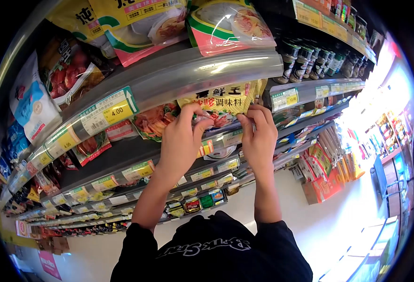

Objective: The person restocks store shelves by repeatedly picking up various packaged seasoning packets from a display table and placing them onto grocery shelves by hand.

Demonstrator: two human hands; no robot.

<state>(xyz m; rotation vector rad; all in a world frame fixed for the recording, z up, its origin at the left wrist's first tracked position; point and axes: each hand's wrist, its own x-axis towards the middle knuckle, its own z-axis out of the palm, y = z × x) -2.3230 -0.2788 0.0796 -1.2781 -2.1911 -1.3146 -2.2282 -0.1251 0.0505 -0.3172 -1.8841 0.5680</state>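
Both hands hold a yellow seasoning packet (221, 101) with dark and red lettering and a food picture along its bottom. It stands upright at the front of a shelf, its top just under the clear lip of the shelf above. My left hand (183, 136) pinches the packet's lower left edge between thumb and fingers. At the lower right corner, my right hand (259, 134) is closed with thumb and fingertips on it. Left of the packet lies another food packet (157, 121) with a red picture, partly behind my left hand.
Large yellow bags (235, 28) fill the upper shelf. Small dark-capped jars (303, 63) stand in rows to the right. Price tags (108, 112) line the curved shelf edges. Further right, packets hang above a red box (322, 185) on the pale floor.
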